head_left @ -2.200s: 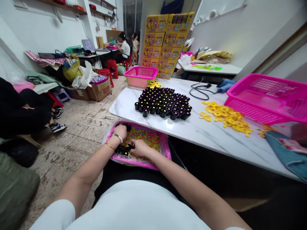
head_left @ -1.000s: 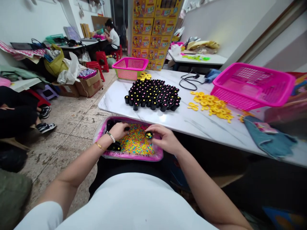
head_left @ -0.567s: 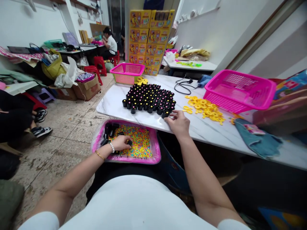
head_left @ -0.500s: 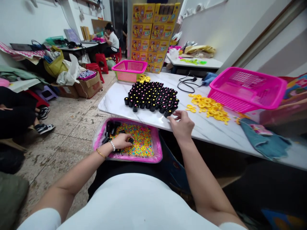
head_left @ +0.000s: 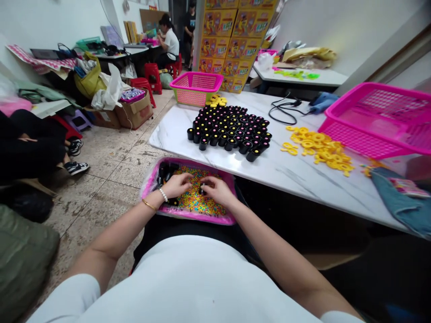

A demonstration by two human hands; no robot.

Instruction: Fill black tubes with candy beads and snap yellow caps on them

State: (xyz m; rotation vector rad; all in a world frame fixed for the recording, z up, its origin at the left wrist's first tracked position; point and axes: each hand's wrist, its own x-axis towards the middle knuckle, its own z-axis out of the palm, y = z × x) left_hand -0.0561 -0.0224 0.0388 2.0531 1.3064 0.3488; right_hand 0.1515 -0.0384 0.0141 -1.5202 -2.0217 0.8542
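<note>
A pink tray [head_left: 230, 218] lined with clear plastic holds many small coloured beads [head_left: 197, 202]. Over its middle, my right hand [head_left: 218, 190] pinches a small black cup [head_left: 202, 189] between thumb and fingers. My left hand [head_left: 178, 185] hovers just left of it, fingers curved and apart, with nothing visible in them. Several more black cups [head_left: 163, 170] lie at the tray's left end, partly hidden by my left hand. On the table, a dense cluster of upright black cups [head_left: 230, 130] shows pink or yellow dots on top; one cup [head_left: 252, 155] stands at its front right.
The marbled table [head_left: 215, 158] also carries yellow plastic pieces [head_left: 323, 150], a large pink basket [head_left: 373, 143], a smaller basket [head_left: 197, 83], a black cable [head_left: 283, 117] and blue cloth [head_left: 393, 202]. Yellow boxes [head_left: 232, 42] are stacked behind. Someone sits at left [head_left: 30, 148].
My right hand has set a cup at the cluster's front right, let go and returned to the tray, where it now holds another. The cup at my left fingers no longer shows there.
</note>
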